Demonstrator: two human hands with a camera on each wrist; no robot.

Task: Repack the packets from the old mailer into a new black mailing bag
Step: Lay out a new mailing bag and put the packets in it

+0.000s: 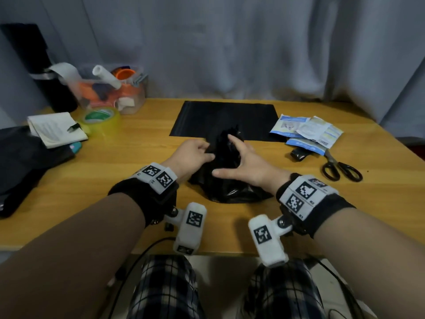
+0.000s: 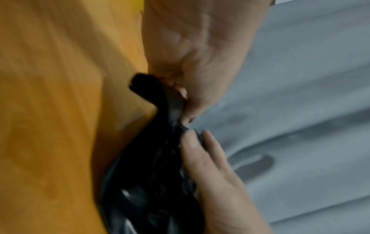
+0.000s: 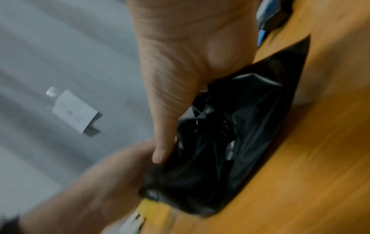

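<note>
Currently both hands work the crumpled old mailer (image 1: 226, 171), which sits near the middle of the table (image 1: 128, 180), a little toward the near edge. Left hand (image 1: 192, 155) pinches a bunched fold of the black film at the mailer's upper part; its grip is narrow, thumb and fingers closed on the plastic. Right hand (image 1: 241, 164) lies against the other side with index finger raised and thumb stretched along the film; whether it truly holds the film cannot be told from the blurred wrist views. New black mailing bag (image 1: 226, 118) lies flat just beyond, toward the far edge, its near edge partly hidden by the old mailer. Packets (image 1: 307, 131) are out already, fanned toward the right edge, with scissors (image 1: 340, 168) just nearer the same edge. Judgement: step in hand looks like clearing or checking the emptied mailer. To do it well: squeeze along its length to confirm no packet remains, keep the left pinch firm so the slippery film does not spring open, then set it well aside, away from the new bag's mouth. Risk: dragging the new bag along with it.
</note>
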